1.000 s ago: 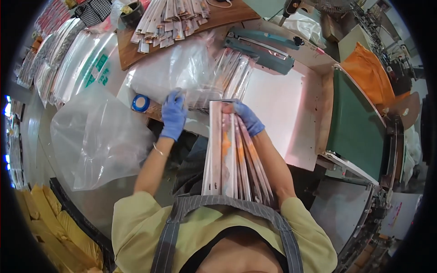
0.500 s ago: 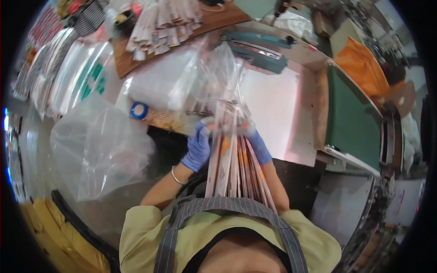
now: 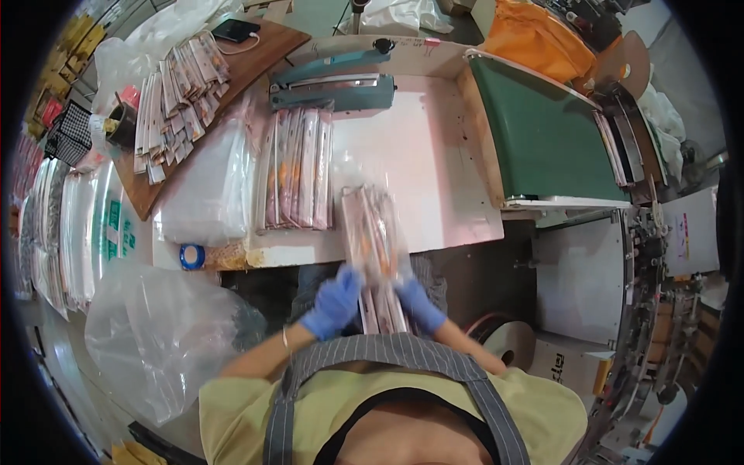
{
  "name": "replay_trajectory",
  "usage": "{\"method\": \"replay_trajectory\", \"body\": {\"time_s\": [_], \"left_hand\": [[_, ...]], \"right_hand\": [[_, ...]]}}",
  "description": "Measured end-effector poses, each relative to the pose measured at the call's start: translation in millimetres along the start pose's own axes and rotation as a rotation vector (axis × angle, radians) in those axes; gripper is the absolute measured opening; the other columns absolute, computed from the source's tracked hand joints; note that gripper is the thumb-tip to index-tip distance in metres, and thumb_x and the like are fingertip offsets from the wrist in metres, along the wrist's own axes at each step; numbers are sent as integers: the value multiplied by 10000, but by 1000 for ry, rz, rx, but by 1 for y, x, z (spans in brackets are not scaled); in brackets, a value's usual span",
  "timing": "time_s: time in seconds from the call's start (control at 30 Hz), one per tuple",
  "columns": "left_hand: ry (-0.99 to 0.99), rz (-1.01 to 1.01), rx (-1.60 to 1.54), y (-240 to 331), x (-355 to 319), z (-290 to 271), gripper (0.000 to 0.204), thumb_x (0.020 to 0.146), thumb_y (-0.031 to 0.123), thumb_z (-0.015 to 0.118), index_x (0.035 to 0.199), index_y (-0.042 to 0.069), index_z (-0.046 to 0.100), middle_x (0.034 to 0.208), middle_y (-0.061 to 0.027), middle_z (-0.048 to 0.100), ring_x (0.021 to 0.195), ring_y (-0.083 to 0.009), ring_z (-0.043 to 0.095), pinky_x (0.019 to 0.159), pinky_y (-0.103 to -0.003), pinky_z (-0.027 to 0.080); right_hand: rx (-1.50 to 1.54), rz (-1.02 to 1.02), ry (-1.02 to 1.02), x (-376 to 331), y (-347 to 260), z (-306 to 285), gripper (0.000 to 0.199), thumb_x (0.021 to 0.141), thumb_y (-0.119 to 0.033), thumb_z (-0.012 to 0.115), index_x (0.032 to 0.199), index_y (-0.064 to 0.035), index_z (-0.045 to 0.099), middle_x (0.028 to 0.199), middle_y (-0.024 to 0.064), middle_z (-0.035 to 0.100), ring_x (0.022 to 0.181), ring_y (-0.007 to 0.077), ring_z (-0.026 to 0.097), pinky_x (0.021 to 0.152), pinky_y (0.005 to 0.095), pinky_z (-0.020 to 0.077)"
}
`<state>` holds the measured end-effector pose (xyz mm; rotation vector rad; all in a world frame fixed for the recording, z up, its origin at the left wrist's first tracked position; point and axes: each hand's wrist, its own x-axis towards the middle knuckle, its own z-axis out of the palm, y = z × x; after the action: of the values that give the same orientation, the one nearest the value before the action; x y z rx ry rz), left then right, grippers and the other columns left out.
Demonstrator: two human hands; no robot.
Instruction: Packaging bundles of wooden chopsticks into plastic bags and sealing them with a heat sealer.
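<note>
Starting at the left of the frame, I saw a big loose clear bag [image 3: 167, 341] slumped at lower left, a blue tape roll [image 3: 191, 256] just above it at the table edge, and a stack of flat clear bags [image 3: 208, 186] lying beside a row of sealed packets [image 3: 298, 167] on the pale pink table [image 3: 434, 155]. At lower centre, my left hand [image 3: 333, 304], in a blue glove, was closed on the left side of the bundle of long packets [image 3: 376, 248], and my right hand [image 3: 418, 302] was closed on its right side; the bundle stood tilted up from my lap toward the table edge, its upper part wrapped in a thin clear sleeve. I judged the risk to be the packets fanning out or slipping from the bottom, since the grip was only at the lower end and the film looked slick. The teal heat sealer [image 3: 333, 81] sat at upper centre, the green conveyor [image 3: 546, 136] at right. I could not make out the fingertips behind the bundle, how many packets it held, or whether the sleeve was fully on.
</note>
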<state>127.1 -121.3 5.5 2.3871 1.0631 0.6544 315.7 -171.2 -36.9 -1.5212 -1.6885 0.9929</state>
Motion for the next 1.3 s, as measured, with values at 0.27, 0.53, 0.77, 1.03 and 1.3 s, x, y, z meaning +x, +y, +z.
{"method": "replay_trajectory", "body": {"time_s": [0.27, 0.53, 0.77, 1.03, 1.3], "left_hand": [[46, 203, 197, 6, 131, -143, 286, 694, 70, 558, 963, 28, 470, 901, -167, 512, 780, -324, 541, 669, -403, 450], [633, 353, -53, 19, 230, -194, 220, 708, 10, 518, 920, 49, 479, 803, -130, 484, 758, -291, 508, 698, -360, 429], [-35, 238, -341, 14, 211, -150, 291, 790, 38, 549, 1074, 64, 490, 862, -60, 551, 715, -107, 524, 680, -245, 448], [-200, 283, -471, 16, 258, -206, 104, 792, 33, 561, 896, 24, 557, 699, -21, 469, 644, -101, 467, 619, -209, 409], [171, 618, -40, 20, 253, -189, 178, 705, 84, 659, 680, 2, 503, 671, -61, 437, 602, -139, 444, 576, -239, 381]], "right_hand": [[160, -30, -16, 69, -139, -131, 468, 859, -251, 494, 1246, -22, 368, 1107, 169, 517, 950, 281, 542, 824, 323, 427], [-512, -670, 259, 175, -190, -188, 107, 703, -65, 572, 805, -72, 542, 773, 131, 550, 665, 326, 564, 598, 376, 470], [-528, -649, 77, 195, -163, -225, 83, 679, 31, 527, 747, 1, 563, 598, 141, 517, 563, 260, 536, 561, 301, 440], [-487, -467, 158, 153, -193, -282, 92, 661, 46, 573, 734, -3, 545, 642, 115, 476, 532, 215, 484, 539, 272, 420], [-639, -312, 253, 117, -196, -285, 185, 618, -1, 690, 699, -24, 525, 681, 70, 436, 584, 223, 448, 549, 257, 392]]}}
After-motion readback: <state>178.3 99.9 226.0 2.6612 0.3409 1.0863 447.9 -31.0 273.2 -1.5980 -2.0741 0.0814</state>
